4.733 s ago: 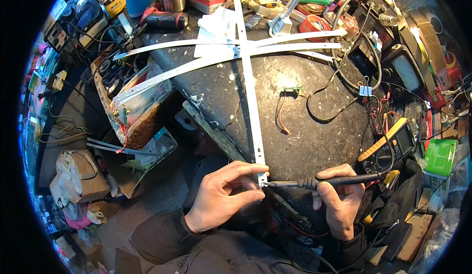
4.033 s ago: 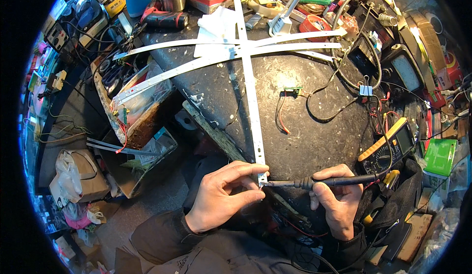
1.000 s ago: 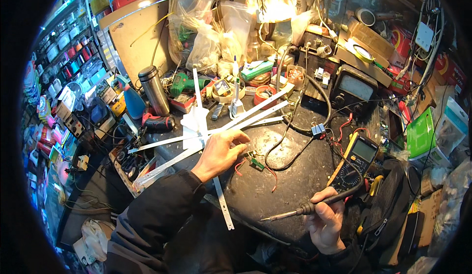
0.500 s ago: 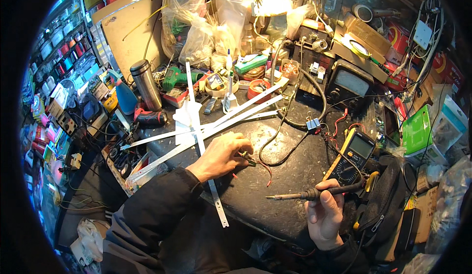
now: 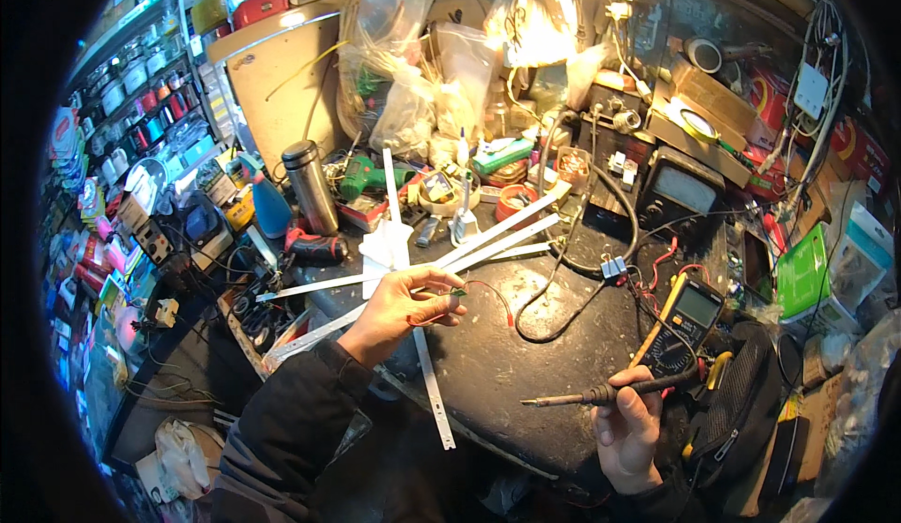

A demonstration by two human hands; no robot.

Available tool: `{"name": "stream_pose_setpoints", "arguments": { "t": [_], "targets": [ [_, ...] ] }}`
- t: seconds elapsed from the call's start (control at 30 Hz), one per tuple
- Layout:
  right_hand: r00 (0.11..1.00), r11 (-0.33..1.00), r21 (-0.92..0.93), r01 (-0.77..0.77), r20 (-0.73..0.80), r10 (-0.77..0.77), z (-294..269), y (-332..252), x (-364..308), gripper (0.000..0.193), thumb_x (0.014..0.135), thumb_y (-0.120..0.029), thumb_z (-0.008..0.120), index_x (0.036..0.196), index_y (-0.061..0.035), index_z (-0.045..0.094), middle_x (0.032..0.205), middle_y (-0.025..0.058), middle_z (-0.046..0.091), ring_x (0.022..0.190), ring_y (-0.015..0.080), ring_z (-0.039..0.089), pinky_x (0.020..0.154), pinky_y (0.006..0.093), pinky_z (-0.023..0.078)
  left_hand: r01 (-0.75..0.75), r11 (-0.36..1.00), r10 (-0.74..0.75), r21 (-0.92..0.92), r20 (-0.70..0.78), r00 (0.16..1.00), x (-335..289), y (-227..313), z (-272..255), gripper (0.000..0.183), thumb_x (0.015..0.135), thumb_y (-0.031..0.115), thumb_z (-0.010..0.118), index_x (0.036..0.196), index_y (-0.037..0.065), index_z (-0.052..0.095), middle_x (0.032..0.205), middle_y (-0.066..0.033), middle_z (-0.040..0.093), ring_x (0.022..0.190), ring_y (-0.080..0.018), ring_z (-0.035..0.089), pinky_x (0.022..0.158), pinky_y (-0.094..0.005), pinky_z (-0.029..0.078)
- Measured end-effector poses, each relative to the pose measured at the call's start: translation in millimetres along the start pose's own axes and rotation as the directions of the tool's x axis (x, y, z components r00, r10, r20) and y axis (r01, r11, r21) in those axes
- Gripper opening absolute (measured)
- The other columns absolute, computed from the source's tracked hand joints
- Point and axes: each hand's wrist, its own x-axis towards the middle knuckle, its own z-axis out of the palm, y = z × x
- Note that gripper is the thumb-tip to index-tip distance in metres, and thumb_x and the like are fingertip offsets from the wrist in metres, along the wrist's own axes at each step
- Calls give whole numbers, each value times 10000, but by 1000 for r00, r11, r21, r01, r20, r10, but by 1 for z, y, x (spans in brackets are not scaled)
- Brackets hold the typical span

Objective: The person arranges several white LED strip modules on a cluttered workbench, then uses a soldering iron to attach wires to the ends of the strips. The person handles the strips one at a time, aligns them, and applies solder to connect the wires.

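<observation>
My left hand (image 5: pixel 392 309) is raised over the white strips, its thumb and fingers closed on a small green circuit board (image 5: pixel 458 291). A thin red wire (image 5: pixel 495 294) trails from the board to the right. At the lower right, my right hand (image 5: pixel 627 437) grips a soldering iron (image 5: pixel 599 395) like a pen, its tip pointing left above the table's front edge. Several long white LED-type strips (image 5: pixel 432 382) lie crossed beneath and behind my left hand. A yellow-edged multimeter (image 5: pixel 695 307) rests beyond my right hand.
The dark tabletop (image 5: pixel 488 363) carries a looped black cable (image 5: pixel 537 339) and a blue clip (image 5: pixel 613 268). Behind stand a steel flask (image 5: pixel 311 188), a green power tool (image 5: pixel 361 177) and an analog meter (image 5: pixel 683 188). A black mesh bag (image 5: pixel 737 392) is at right.
My left hand has lifted the small circuit board off the tabletop, with its red wire. The view has shifted, while my right hand keeps the soldering iron in nearly the same pose.
</observation>
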Motion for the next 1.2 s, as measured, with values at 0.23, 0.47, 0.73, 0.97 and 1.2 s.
{"name": "stream_pose_setpoints", "arguments": {
  "t": [0.23,0.47,0.73,0.97,1.2],
  "targets": [
    [999,999,-31,-17,-51,16,0,3,-1,238,1044,-189,739,1179,-31,624,858,119,696,588,140,585,465,250,448,-35,987,27,-158,-57,998,-21,-3,-18,366,1016,158,800,1315,-17,683,1144,-135,730,1042,-236,781,899,-327,671],
    [990,992,-126,-23,-140,5,-3,8,0,237,1040,-248,740,1165,-89,616,762,47,665,474,99,475,458,244,401,24,946,-60,-322,-101,993,-33,-12,-31,388,1038,99,755,1381,-19,616,1233,-124,718,1091,-250,774,991,-334,660],
    [992,993,-120,-14,-122,-1,-6,10,0,231,1042,-229,731,1164,-75,609,776,62,667,473,105,472,455,245,393,17,897,-80,-442,-123,989,-38,-19,-29,304,1085,92,684,1369,20,603,1286,-154,730,1165,-247,751,1048,-322,623],
    [993,996,-87,-16,-121,6,-8,12,0,227,1042,-208,740,1155,-58,613,782,79,694,464,97,496,431,225,412,-58,832,-5,-552,-110,994,-63,-19,-15,321,1100,103,655,1393,-9,585,1344,-199,690,1218,-244,715,1072,-313,605],
    [990,994,-111,-10,-143,-6,-7,13,-1,238,1040,-211,746,1154,-52,611,790,82,697,481,99,509,439,229,421,-122,737,38,-665,-140,989,-76,-21,-7,293,1100,75,635,1372,0,559,1385,-251,637,1118,-233,759,893,-246,695]
  ]
}}
